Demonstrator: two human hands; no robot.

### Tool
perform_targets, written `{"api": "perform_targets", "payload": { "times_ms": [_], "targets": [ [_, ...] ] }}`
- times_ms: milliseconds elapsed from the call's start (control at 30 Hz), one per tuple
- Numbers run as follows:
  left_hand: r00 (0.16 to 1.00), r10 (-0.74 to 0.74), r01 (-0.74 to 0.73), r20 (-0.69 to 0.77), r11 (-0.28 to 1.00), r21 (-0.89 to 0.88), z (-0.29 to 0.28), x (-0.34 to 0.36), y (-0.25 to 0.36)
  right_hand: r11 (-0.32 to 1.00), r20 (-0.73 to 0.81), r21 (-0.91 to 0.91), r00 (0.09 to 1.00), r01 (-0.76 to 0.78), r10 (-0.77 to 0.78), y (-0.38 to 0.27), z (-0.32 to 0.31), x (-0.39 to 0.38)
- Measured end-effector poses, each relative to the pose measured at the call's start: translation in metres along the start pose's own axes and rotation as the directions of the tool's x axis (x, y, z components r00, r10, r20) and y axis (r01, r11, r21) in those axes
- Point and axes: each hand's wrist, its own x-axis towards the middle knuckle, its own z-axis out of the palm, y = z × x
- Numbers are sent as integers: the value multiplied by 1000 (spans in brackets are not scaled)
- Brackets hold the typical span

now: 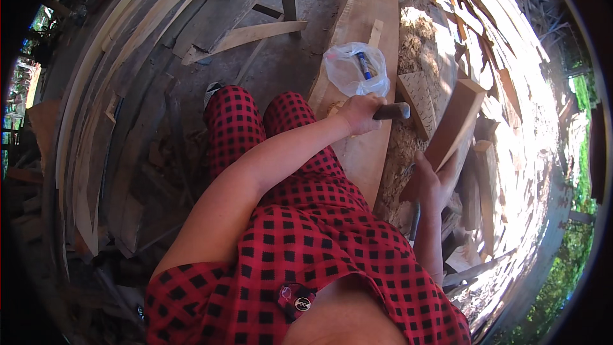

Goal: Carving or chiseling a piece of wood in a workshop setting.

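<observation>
My left hand (363, 115) is closed round a dark, rounded tool (396, 111) over the long pale plank (356, 166), with its forearm crossing my red checked clothes. My right hand (434, 182), at the right, grips a reddish-brown rectangular wooden block (454, 124), raised at a slant. Just beyond my left hand, a clear plastic bag (338, 64) lies on the plank with a blue pen-like item (363, 64) on it or inside. What the far end of the dark tool looks like is hidden by my hand.
A weathered, bark-covered log (415, 32) runs along the plank's right, bearing a short wood piece (415, 99). Stacked boards (118, 32) curve along the left. A dark wooden leg (287, 0) and a loose slat (255, 32) stand or lie at upper middle; scrap wood (472, 204) lies right.
</observation>
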Motion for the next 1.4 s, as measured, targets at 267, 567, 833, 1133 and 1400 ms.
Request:
{"api": "perform_targets", "payload": {
  "times_ms": [267, 567, 833, 1133, 1400],
  "targets": [
    [1000, -20, 20, -1, 999, -32, -5, -3, -4, 982, 46, 126, 990, -139, 135, -16, -10, 7],
    [1000, -23, 23, 15, 1000, 14, -4, -5, 6, 951, 301, -136, 903, -277, 306, 12, -4, 8],
    [1000, -2, 2, -2, 1000, -26, -5, -1, -6, 990, -74, 138, 997, 20, -10, -25, -23, 18],
    [1000, -15, 15, 17, 1000, -6, -6, -7, -1, 966, 234, -205, 951, -157, 204, 0, 1, 8],
    [1000, -12, 12, -9, 999, -36, -8, -2, -6, 996, -6, 69, 998, -63, 63, 8, 2, 7]
  ]
}}
